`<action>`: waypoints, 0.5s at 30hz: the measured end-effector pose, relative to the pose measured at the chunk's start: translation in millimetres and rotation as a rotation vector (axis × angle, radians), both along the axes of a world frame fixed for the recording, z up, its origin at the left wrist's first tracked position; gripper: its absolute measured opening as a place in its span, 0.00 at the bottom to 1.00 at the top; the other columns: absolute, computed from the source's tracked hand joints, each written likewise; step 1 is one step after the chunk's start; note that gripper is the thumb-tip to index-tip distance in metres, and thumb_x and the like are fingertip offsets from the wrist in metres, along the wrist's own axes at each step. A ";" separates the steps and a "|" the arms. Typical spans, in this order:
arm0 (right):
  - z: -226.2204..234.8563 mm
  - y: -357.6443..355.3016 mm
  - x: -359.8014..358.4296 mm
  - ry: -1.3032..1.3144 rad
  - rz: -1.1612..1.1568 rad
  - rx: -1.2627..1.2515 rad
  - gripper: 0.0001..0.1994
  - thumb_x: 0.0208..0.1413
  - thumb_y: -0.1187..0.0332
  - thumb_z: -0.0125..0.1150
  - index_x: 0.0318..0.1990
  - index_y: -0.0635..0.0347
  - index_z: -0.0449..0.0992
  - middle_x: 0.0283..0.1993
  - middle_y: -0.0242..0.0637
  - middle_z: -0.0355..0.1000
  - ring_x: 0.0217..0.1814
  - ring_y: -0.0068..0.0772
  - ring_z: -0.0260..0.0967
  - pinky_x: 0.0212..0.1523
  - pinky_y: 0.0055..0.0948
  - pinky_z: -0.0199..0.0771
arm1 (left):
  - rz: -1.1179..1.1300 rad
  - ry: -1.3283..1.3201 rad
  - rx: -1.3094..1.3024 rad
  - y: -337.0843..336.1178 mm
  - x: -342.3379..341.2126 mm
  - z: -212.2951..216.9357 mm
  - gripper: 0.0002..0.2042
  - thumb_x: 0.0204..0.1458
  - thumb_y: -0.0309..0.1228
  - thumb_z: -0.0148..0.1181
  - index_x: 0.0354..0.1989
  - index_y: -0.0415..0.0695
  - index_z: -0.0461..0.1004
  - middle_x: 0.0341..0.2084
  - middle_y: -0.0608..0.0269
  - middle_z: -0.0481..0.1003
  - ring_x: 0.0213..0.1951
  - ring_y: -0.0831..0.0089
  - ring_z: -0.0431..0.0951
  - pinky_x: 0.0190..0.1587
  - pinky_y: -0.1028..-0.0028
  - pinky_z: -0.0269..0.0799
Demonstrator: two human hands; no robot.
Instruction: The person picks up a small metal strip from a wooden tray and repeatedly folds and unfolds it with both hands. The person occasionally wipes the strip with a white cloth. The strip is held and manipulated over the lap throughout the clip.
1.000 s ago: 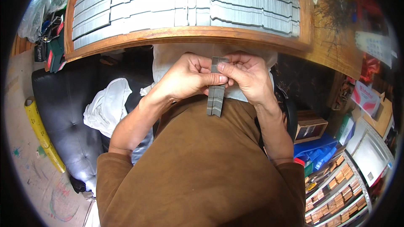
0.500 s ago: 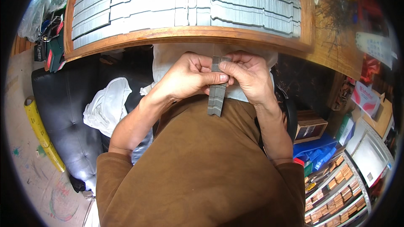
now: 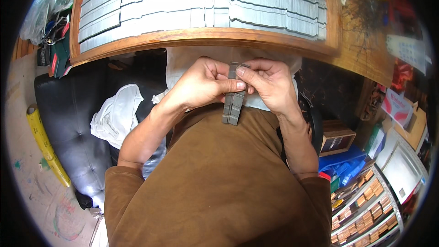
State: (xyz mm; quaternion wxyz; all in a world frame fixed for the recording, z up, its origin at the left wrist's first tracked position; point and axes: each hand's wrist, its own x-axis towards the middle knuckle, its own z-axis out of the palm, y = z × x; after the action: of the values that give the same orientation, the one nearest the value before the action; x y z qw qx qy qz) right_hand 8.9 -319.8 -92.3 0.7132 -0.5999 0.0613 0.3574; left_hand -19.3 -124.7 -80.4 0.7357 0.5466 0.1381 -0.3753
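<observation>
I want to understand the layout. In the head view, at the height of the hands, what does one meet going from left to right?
Black leather seat → white cloth → left hand → grey metal strips → right hand → small brown box

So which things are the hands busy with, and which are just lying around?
In use:
left hand
right hand
grey metal strips pinched between both
wooden tray of similar grey strips

Lying about:
white cloth
yellow roll
cardboard box
</observation>
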 end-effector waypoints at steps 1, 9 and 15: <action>-1.0 -0.2 -0.6 -0.004 -0.002 -0.001 0.09 0.58 0.72 0.68 0.42 0.70 0.81 0.29 0.33 0.77 0.26 0.15 0.69 0.28 0.15 0.69 | -0.004 -0.009 0.002 0.2 0.3 1.0 0.09 0.56 0.33 0.68 0.37 0.39 0.83 0.25 0.68 0.81 0.26 0.85 0.75 0.27 0.82 0.71; 1.0 3.0 -2.8 -0.010 -0.031 -0.029 0.08 0.59 0.73 0.66 0.41 0.71 0.81 0.29 0.32 0.76 0.26 0.15 0.67 0.29 0.16 0.68 | 0.022 -0.013 -0.014 -1.0 -0.6 0.5 0.10 0.55 0.34 0.69 0.36 0.39 0.83 0.24 0.68 0.80 0.25 0.85 0.74 0.27 0.82 0.70; -1.0 -5.4 -4.7 -0.001 -0.075 -0.024 0.08 0.59 0.72 0.65 0.39 0.70 0.81 0.28 0.31 0.75 0.25 0.15 0.67 0.29 0.17 0.68 | 0.026 0.037 -0.001 0.3 -3.1 -10.5 0.10 0.58 0.31 0.66 0.41 0.37 0.81 0.30 0.64 0.82 0.28 0.85 0.77 0.27 0.84 0.69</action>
State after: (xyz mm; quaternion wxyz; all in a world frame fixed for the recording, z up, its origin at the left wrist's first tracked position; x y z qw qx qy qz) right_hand 4.2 -325.2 -93.3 0.7189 -0.6059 0.0877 0.3292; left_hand -22.3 -124.4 -90.9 0.7381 0.5374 0.1584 -0.3759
